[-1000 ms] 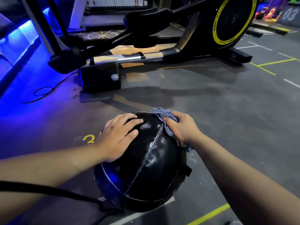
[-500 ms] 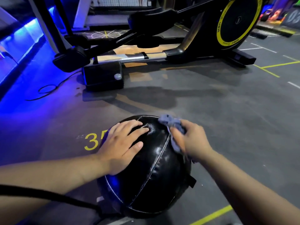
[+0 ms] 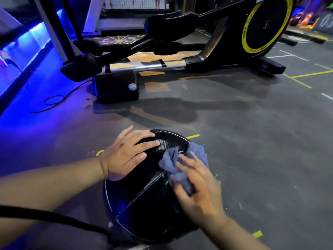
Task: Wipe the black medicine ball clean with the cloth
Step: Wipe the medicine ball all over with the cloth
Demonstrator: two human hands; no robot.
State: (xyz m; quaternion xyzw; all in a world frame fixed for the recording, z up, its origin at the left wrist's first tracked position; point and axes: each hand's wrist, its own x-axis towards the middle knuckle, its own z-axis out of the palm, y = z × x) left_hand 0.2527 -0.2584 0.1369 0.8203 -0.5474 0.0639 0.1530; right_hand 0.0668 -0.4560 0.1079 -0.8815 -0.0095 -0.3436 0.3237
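The black medicine ball (image 3: pixel 144 199) with stitched seams rests on the grey gym floor just in front of me. My left hand (image 3: pixel 124 156) lies flat on its upper left side, fingers spread, steadying it. My right hand (image 3: pixel 196 184), blurred by motion, presses a crumpled blue-grey cloth (image 3: pixel 173 161) against the ball's upper right side. The cloth bunches out above and left of my fingers. The lower right of the ball is hidden by my right forearm.
A black and yellow elliptical trainer (image 3: pixel 180 56) stands across the floor beyond the ball. A black cable (image 3: pixel 54 100) loops on the floor at left under blue light. Yellow floor lines (image 3: pixel 306 74) mark the right side. A dark strap (image 3: pixel 54 217) crosses my left forearm.
My right hand has slid the cloth from the ball's top right edge down and toward me across its right side. My left hand stays on the ball's upper left.
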